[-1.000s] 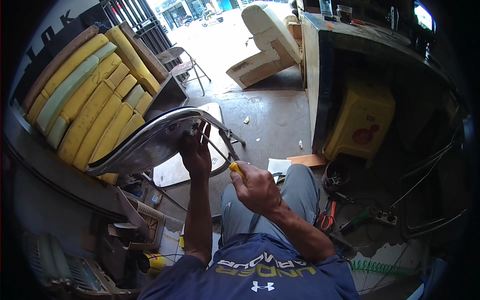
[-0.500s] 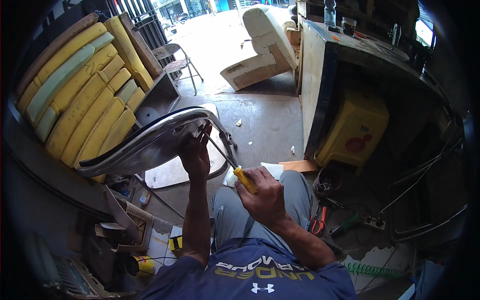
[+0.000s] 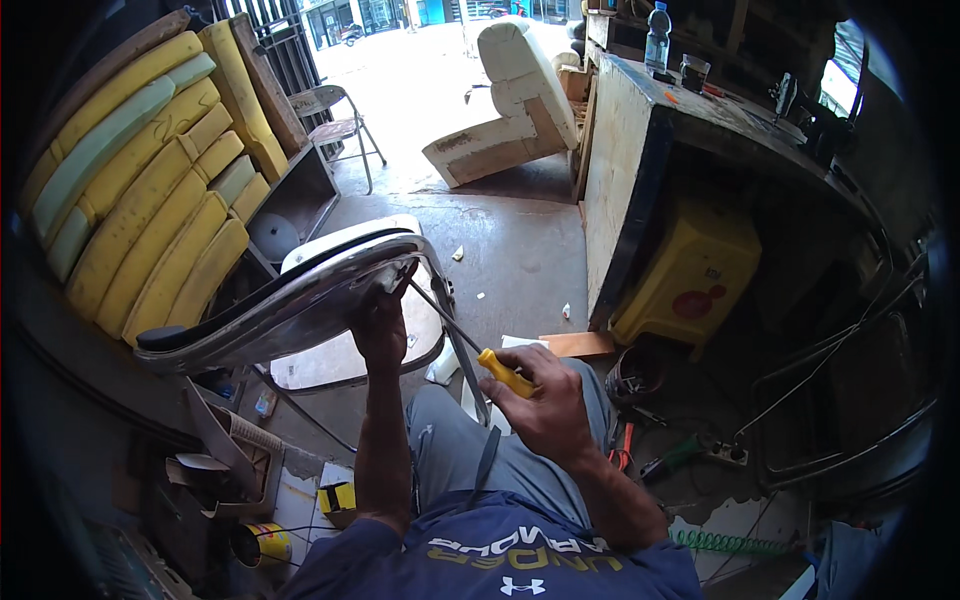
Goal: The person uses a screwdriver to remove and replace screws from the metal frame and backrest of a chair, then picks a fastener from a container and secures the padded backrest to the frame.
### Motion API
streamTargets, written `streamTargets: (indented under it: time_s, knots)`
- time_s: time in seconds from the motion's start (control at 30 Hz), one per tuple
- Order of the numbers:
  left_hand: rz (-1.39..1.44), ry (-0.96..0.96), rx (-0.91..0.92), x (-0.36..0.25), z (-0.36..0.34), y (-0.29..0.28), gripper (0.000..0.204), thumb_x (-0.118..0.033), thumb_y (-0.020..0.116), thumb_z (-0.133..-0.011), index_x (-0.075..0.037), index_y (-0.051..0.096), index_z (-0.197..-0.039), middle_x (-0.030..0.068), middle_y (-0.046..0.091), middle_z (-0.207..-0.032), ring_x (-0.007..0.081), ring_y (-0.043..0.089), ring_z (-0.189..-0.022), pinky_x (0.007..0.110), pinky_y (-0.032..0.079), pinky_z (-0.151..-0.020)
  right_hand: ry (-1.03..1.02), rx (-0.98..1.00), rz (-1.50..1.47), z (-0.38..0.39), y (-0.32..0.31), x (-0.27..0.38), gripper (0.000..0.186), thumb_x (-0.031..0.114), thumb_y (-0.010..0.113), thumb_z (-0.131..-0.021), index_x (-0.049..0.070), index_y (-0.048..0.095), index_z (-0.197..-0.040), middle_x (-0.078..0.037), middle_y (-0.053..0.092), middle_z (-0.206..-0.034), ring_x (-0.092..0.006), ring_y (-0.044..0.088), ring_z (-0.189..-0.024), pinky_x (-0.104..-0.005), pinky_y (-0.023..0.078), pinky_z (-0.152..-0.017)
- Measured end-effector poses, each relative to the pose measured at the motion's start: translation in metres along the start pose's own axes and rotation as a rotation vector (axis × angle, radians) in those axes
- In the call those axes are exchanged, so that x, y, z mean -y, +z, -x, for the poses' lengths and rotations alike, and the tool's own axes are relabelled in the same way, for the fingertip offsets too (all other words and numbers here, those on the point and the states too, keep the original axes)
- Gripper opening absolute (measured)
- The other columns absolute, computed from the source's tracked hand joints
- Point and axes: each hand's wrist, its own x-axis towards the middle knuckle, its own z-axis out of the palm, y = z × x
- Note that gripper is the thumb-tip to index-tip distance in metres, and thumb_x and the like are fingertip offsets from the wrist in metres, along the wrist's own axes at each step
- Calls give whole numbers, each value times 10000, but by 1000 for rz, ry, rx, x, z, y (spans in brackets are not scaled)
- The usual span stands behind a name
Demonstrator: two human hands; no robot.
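A chair with a chromed metal frame (image 3: 290, 290) is tilted in front of my knees, its shiny curved underside toward me. A pale board (image 3: 330, 355) shows below and behind it. My left hand (image 3: 380, 325) reaches up to the underside, fingers curled at the frame near the screwdriver's tip; what exactly they grip is in shadow. In my right hand (image 3: 545, 400), above my thigh, is a screwdriver with a yellow handle (image 3: 505, 373). Its long shaft slants up and left to the frame beside my left fingers. The tip is too dark to make out.
Yellow foam pads (image 3: 150, 200) are stacked at left. A folding chair (image 3: 335, 130) and a stripped sofa piece (image 3: 510, 120) stand farther off. At right are a workbench (image 3: 625, 170), a yellow plastic stool (image 3: 690, 275) and a tin (image 3: 636, 375). An open carton (image 3: 240, 460) lies at lower left.
The whole view has shifted slightly. My right hand with the screwdriver has drawn a little right and down, and the handle lies at a flatter slant. My left hand stays at the chair frame.
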Motion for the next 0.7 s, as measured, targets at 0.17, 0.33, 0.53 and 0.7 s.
streamTargets:
  time_s: [0.17, 0.33, 0.53, 0.7]
  knots:
    - [65, -54, -27, 4, 2, -13, 250, -6, 664, -966, 82, 652, -1199, 106, 675, -1131, 155, 642, -1013, 297, 531, -870, 683, 347, -571, -19, -15, 5, 364, 275, 755, -933, -40, 711, -1109, -107, 679, -840, -207, 684, -754, -359, 577, -735]
    - [-179, -44, -74, 0, 5, -15, 104, -18, 691, -943, 52, 663, -1015, 63, 683, -924, 119, 622, -830, 281, 496, -702, 7, 23, 50, -9, -5, 4, 311, 219, 749, -931, -34, 717, -1109, -147, 720, -914, -259, 716, -755, -375, 579, -712]
    - [-1195, 233, 137, 24, 23, -89, 400, 39, 654, -943, 3, 551, -1328, 114, 637, -1244, 222, 610, -1176, 464, 440, -1092, 542, 265, -360, -15, -8, 9, 279, 179, 694, -969, -25, 705, -1159, -150, 720, -866, -262, 712, -724, -358, 566, -681]
    - [-934, 82, -61, 21, 16, -50, 317, -66, 686, -927, 19, 637, -1229, 141, 681, -1169, 237, 648, -1079, 394, 504, -1002, -67, 39, 103, -8, -5, -1, 424, 133, 792, -874, -3, 666, -1256, -140, 713, -946, -258, 700, -771, -352, 583, -752]
